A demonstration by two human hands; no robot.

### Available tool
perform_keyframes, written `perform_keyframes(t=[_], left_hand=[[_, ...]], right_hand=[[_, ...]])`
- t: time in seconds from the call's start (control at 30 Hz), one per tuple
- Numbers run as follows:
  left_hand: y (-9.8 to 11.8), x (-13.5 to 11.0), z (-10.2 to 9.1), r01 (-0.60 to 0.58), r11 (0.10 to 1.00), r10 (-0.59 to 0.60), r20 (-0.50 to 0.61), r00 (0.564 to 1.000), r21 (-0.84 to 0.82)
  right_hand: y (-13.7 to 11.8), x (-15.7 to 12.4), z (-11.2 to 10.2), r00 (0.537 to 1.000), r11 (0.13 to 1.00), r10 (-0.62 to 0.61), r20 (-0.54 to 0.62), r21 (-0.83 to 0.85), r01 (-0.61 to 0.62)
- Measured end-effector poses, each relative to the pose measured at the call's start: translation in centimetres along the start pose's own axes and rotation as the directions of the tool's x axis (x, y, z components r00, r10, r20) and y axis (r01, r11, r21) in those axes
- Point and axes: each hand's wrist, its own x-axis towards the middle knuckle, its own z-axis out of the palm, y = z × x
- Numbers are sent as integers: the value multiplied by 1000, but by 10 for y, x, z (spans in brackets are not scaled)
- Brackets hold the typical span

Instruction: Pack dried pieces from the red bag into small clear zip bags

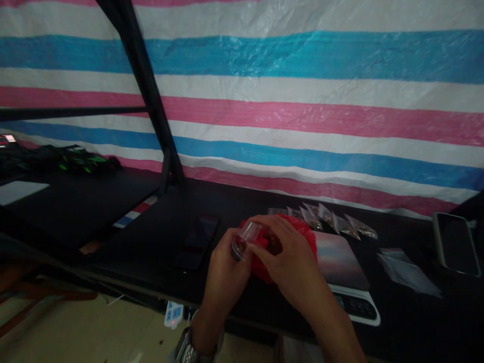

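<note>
A small clear plastic bag [249, 233] is in my left hand [227, 272], whose fingers are closed round its lower end. My right hand [289, 247] curves over from the right, with its thumb and fingertips at the bag's upper part. Behind and beneath my right hand lies a red plastic bag [308, 234], with dark brownish contents partly showing between the fingers. What the clear bag contains is too blurred to tell. Right beside the red bag is a white kitchen scale [372, 310] with a pinkish-grey plate [340, 259].
Several small filled zip bags [333, 219] lie in a row behind the scale. Flat clear bags [408, 272] are to its right, near a phone [456, 244]. A dark phone [198, 239] lies left of my hands. A black metal post [145, 80] stands before striped sheeting [302, 91].
</note>
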Motion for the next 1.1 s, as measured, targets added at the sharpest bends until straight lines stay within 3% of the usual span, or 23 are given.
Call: perform_keyframes(t=[0.07, 0.13, 0.27, 0.33, 0.43, 0.5, 0.63, 0.83, 1.0, 1.1], left_hand=[[1, 0, 0, 7, 1000, -6, -41, 999, 17], [1, 0, 0, 26, 999, -24, -78, 997, 23], [-1, -4, 4, 95, 995, -94, -67, 993, 16], [-3, -5, 7, 125, 992, -124, -41, 991, 22], [-6, -5, 10, 124, 992, -124, -11, 992, -11], [-8, -2, 10, 107, 992, -108, -21, 994, -60], [-8, 4, 9, 101, 985, -113, -83, 990, -140], [-5, 6, 6, 58, 984, -83, -147, 986, -169], [-9, 5, 7, 22, 992, -33, -88, 996, -127], [-10, 3, 7, 30, 993, -34, -34, 999, -111]], right_hand=[[8, 3, -10, 993, 999, 14, -117, -35, -18], [22, 5, -20, 986, 994, 44, -160, -94, -60], [54, 3, -20, 974, 936, 224, 33, -288, -205], [61, 2, -10, 949, 875, 314, 36, -398, -275], [55, 3, 8, 934, 823, 357, -5, -471, -317], [48, 3, 16, 934, 851, 355, 32, -424, -308], [46, 3, 22, 922, 921, 369, 118, -177, -347], [69, 3, 9, 906, 896, 407, 112, 146, -420], [51, 6, -5, 950, 887, 298, 91, 341, -310], [28, 5, -4, 975, 928, 202, 95, 300, -222]])
